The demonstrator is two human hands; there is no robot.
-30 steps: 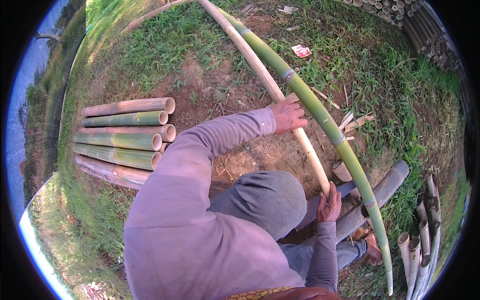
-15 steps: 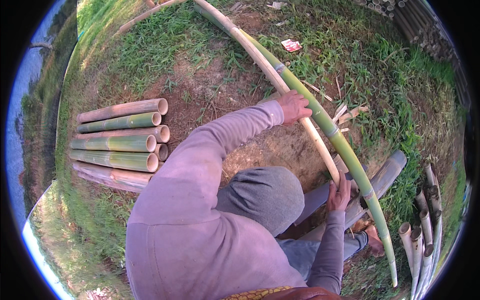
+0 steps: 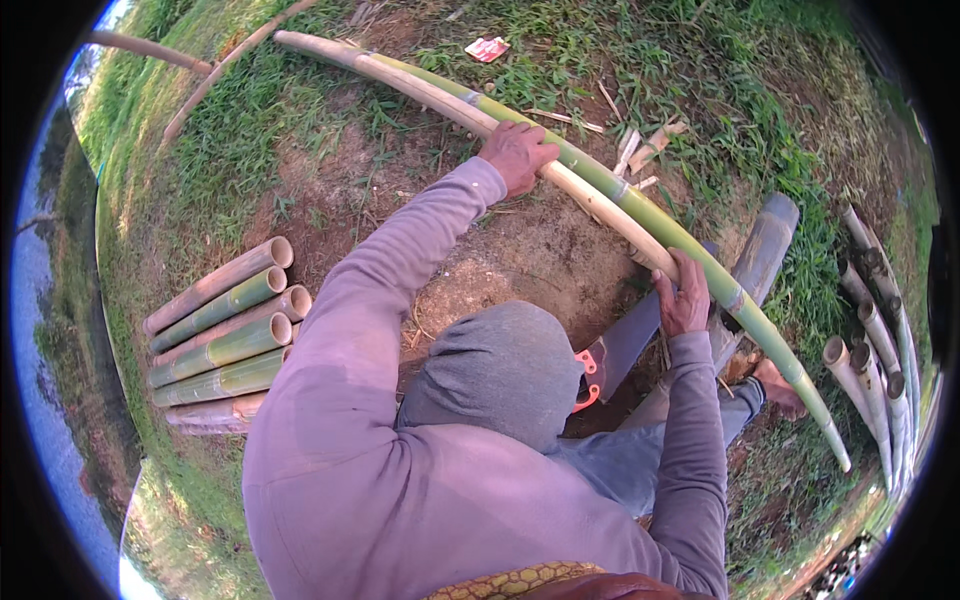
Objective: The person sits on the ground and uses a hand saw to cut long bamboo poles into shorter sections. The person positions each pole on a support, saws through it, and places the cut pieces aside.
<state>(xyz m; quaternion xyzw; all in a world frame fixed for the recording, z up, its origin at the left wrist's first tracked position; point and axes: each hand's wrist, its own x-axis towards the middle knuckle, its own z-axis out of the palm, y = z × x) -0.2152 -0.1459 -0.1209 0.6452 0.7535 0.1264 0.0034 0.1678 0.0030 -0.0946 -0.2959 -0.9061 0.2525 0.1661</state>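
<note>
Our left hand [image 3: 518,157] wraps over the pale pole [image 3: 604,210], while our right hand [image 3: 684,293] pinches its near end; the pole lies alongside the green bamboo [image 3: 655,215], over bare dirt [image 3: 530,240].

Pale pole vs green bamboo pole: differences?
Colour: the pale pole is light tan; the green bamboo pole is mostly green.
Ends: the pale pole's near end is at the right hand; the green bamboo pole runs past it to a thin tip.
Hold: the left hand grips the pale pole; whether it touches the green bamboo pole is unclear.
Shared: both are long and run nearly side by side.
</note>
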